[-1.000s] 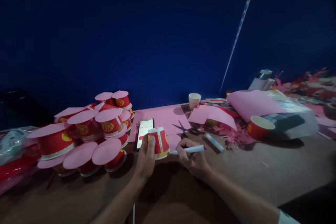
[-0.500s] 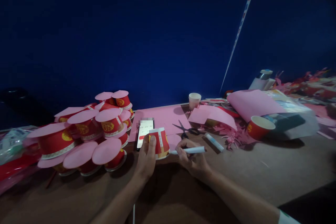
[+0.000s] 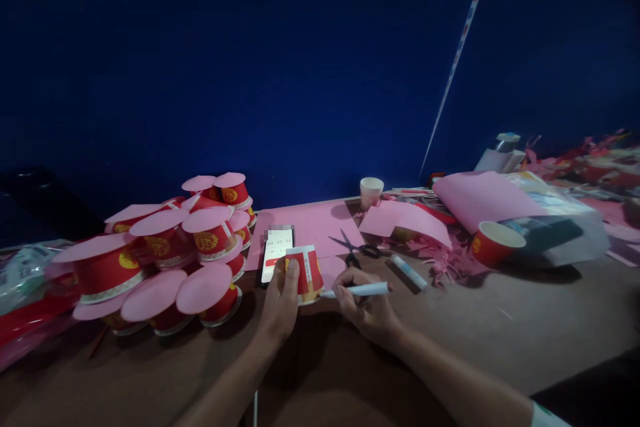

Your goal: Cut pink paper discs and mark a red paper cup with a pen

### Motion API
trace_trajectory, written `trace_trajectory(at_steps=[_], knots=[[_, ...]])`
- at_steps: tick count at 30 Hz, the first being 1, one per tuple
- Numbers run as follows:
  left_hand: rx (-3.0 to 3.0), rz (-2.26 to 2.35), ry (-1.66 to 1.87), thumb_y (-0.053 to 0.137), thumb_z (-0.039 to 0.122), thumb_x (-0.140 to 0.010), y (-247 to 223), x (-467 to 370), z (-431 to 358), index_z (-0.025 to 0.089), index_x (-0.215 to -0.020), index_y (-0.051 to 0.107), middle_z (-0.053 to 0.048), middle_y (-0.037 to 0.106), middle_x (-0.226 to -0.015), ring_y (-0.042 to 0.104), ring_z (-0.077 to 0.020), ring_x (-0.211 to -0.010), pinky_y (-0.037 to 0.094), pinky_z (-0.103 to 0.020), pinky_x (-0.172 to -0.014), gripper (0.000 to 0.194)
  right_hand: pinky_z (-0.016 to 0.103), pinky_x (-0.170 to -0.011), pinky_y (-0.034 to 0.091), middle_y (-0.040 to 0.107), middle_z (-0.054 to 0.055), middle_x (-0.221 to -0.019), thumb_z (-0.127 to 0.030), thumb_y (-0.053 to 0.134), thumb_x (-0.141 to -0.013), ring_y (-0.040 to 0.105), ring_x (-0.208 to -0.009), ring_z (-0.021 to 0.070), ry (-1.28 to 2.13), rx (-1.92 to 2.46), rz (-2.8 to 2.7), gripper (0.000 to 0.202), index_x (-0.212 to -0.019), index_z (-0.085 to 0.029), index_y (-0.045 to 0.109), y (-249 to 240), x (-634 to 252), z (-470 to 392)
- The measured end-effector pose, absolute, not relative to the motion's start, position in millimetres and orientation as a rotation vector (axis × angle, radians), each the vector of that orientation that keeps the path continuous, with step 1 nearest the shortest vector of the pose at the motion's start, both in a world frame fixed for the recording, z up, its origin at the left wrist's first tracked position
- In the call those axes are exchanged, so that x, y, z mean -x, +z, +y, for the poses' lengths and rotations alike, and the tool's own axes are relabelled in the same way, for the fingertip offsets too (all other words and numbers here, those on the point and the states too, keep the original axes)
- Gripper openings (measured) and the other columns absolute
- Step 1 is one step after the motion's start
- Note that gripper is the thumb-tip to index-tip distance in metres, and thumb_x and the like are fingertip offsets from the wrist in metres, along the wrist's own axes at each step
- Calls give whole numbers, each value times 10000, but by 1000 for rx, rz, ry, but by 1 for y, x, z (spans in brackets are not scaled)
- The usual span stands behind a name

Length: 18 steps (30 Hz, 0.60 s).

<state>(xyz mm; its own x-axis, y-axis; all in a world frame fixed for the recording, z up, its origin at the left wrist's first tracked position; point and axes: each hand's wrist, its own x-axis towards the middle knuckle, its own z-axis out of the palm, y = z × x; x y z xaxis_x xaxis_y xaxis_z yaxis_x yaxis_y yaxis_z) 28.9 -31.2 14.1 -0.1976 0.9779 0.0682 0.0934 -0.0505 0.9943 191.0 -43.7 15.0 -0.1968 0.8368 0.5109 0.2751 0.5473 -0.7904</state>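
Note:
A red paper cup (image 3: pixel 311 270) with a pale printed stripe is held upside down in my left hand (image 3: pixel 281 300), thumb on its near side. My right hand (image 3: pixel 367 303) is closed around a white marker pen (image 3: pixel 367 289), whose tip points left at the cup's lower right rim; whether it touches I cannot tell. Behind the cup lies a pink paper disc (image 3: pixel 331 271), partly hidden by the cup and my right hand. A phone (image 3: pixel 279 250) with a lit timer screen lies just behind my left hand. Black scissors (image 3: pixel 353 255) rest spread beyond my right hand.
Stacked red cups with pink disc tops (image 3: pixel 207 230) stand at left, beside plastic bags (image 3: pixel 30 280). Pink card (image 3: pixel 320 220) lies at the back. A glue stick (image 3: pixel 407 271), an upright pale cup (image 3: pixel 371 192), a tipped red cup (image 3: pixel 497 243) and pink scraps (image 3: pixel 450 257) lie to the right.
The cup has shifted very slightly down in the view. Both hands keep almost the same place and the same hold.

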Motion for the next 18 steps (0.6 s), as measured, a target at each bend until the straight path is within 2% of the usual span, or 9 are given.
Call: trace_trajectory(at_steps=[3,7,18], knots=[[-1199,1353,1360,444,528,-798,14,-29,-32,159,-1006,559,-89,641,-997,595,-215,-893,459,-324,-795,440,198,-432,316,456,-45,-523,-219,488,-818,392,-438,80,642,955,-1696,127,-707,-174,529,13,-191,-43],[-1200,1311,1334,428,527,-807,14,-30,-34,155,-989,550,-61,648,-890,606,-194,-775,476,-325,-737,432,197,-448,332,511,-23,-588,-206,489,-816,428,-481,87,585,955,-1678,125,-706,-174,540,13,-192,-42],[-1201,1306,1325,445,498,-813,17,-31,-35,160,-973,547,-52,652,-868,600,-179,-766,470,-297,-723,388,201,-481,369,555,-7,-625,-203,492,-821,472,-517,94,570,924,-1706,116,-730,-168,555,18,-192,-44]])
